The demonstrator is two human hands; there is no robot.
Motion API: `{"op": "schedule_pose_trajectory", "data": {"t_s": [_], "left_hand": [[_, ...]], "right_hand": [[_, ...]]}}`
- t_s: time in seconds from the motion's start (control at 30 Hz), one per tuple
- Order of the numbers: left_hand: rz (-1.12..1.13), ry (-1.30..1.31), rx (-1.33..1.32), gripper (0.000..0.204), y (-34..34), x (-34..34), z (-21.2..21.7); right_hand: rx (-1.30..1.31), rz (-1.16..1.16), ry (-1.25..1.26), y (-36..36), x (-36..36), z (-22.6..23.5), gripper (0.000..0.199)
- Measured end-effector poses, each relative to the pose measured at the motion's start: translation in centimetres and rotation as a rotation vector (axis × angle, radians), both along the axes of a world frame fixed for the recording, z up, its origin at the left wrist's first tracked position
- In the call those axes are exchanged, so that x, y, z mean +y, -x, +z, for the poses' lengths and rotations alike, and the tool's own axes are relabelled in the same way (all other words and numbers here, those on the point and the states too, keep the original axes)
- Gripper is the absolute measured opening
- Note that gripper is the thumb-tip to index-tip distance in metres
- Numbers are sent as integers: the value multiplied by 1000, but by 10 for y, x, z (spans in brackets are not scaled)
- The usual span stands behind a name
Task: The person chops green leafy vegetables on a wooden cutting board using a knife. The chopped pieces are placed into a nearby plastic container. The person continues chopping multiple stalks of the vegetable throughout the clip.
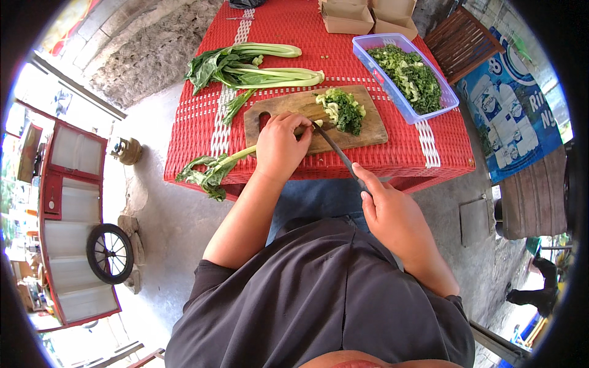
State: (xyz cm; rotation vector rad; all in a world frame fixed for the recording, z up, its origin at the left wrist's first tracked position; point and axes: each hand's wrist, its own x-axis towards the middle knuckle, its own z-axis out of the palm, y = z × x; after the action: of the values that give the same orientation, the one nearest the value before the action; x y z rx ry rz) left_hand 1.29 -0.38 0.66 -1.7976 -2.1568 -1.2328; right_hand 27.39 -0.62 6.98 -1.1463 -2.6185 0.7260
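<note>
On the red woven desk [380,156], at twelve o'clock from my seat, I watch a wooden cutting board [294,116] carry the work. My left hand [281,147] presses down on a leafy green stalk [215,167] at the board's near edge, fingers curled over it in a closed grip; the stalk's leaves hang off the desk toward eight o'clock. My right hand [389,211] sits low, off the desk's edge at five o'clock from the board, its grip wrapped shut round the handle of a dark knife [334,150], index finger laid along the top. The blade runs up toward eleven o'clock and its tip meets the stalk just beside my left fingers. A heap of chopped greens [343,107] lies on the board at one o'clock. Beyond the board, whole greens [257,67] lie across the desk. A clear plastic tub [366,51] with more chopped leaves stands at two o'clock, near two brown paper boxes [368,15].
</note>
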Motion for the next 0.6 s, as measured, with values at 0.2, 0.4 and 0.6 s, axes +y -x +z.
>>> {"op": "schedule_pose_trajectory", "data": {"t_s": [0.2,0.4,0.6], "left_hand": [[-18,-7,18,7,1,0,-1],[-21,2,-12,6,0,1,1],[-3,13,11,6,0,0,0]], "right_hand": [[0,48,-61,16,9,-11,52],[10,54,-28,26,18,-14,52],[-2,9,9,1,9,-6,51]]}}
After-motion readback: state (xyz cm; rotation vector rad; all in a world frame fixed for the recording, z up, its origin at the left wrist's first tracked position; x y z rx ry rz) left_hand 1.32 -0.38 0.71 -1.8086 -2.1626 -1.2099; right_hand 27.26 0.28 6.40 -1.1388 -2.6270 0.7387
